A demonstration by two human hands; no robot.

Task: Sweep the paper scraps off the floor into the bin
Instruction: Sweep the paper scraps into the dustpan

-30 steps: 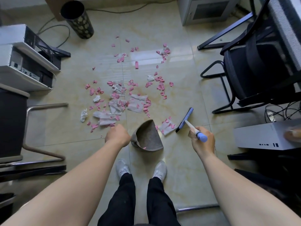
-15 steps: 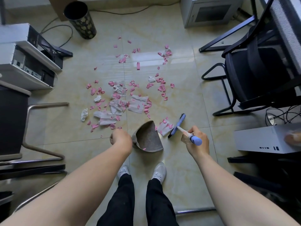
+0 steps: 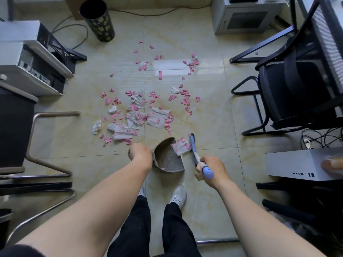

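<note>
- Right hand (image 3: pixel 211 168) grips my brush (image 3: pixel 194 148); left hand (image 3: pixel 140 153) is closed on the dustpan (image 3: pixel 167 158).
- I'd keep its lip flat and flick the white scrap (image 3: pixel 181 147) in.

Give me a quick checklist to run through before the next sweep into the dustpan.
1. Left hand grips the dustpan: ok.
2. Right hand grips the brush: ok.
3. Dustpan mouth faces the white paper scrap and the brush: ok.
4. That scrap fully inside the pan: not ok, it straddles the lip.
5. Dustpan lip flat on the floor: cannot tell.
6. Remaining pink scraps gathered: not ok, scattered widely toward the bin.
</note>
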